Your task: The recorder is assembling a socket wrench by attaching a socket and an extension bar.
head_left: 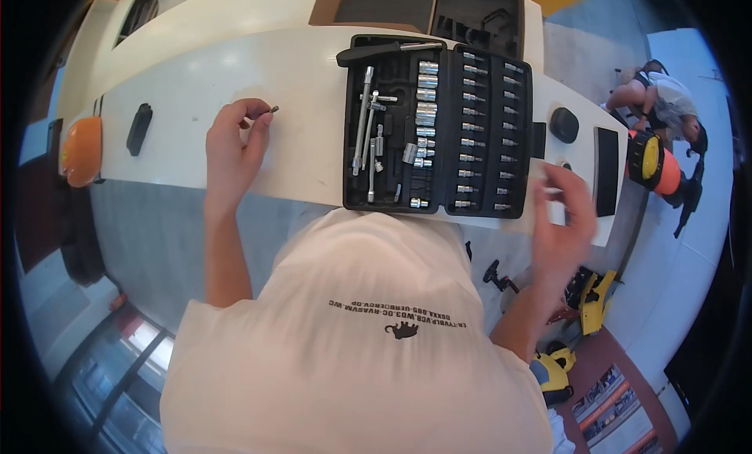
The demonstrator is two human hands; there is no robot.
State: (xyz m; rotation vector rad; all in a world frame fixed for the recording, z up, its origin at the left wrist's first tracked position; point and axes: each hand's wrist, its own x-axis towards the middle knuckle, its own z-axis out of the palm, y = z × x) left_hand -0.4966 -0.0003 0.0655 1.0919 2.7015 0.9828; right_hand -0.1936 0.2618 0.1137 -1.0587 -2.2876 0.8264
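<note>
My left hand is above the left part of the white table, pinching a small dark metal bit between thumb and forefinger. My right hand is beside the right edge of the socket set case, blurred by motion. Its fingers are loosely curled with the thumb apart, and nothing shows in them. The black case lies open. Its left half holds chrome sockets, extension bars and a black-handled driver lying slantwise across the top. Two columns of bit sockets fill the right half.
Left on the table are a slim black object and an orange hard hat. A rounded black item and a flat black slab are at the right. Behind stands an open box. Another person crouches at far right.
</note>
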